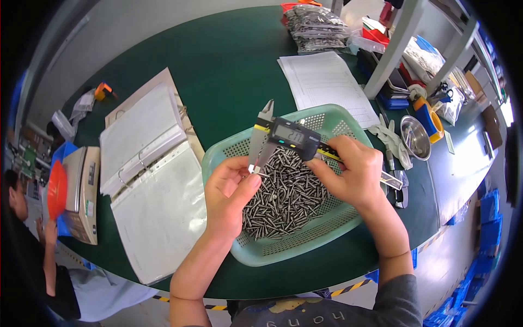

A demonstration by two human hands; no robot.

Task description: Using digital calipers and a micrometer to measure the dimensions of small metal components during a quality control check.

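Note:
A digital caliper (297, 137) with a dark body and display slants across the middle, over a light green perforated basket (248, 259). My right hand (354, 169) is closed around the caliper's beam, its thumb by the slider. At the lower ends of the caliper's jaws, my left hand (226, 193) pinches a small metal pin (263, 175) between thumb and fingers. Much of that pin is hidden by the fingertips and jaws. Beneath both hands, the basket holds a heap of similar small metal pins (286, 201), lying in all directions.
An open ring binder (158, 180) lies left of the basket, beside a weighing scale (81, 191) with an orange-red scoop (56, 188). Paper sheets (321, 82), a metal bowl (415, 137) and white gloves (393, 143) lie to the right. Another person (60, 272) is at far left.

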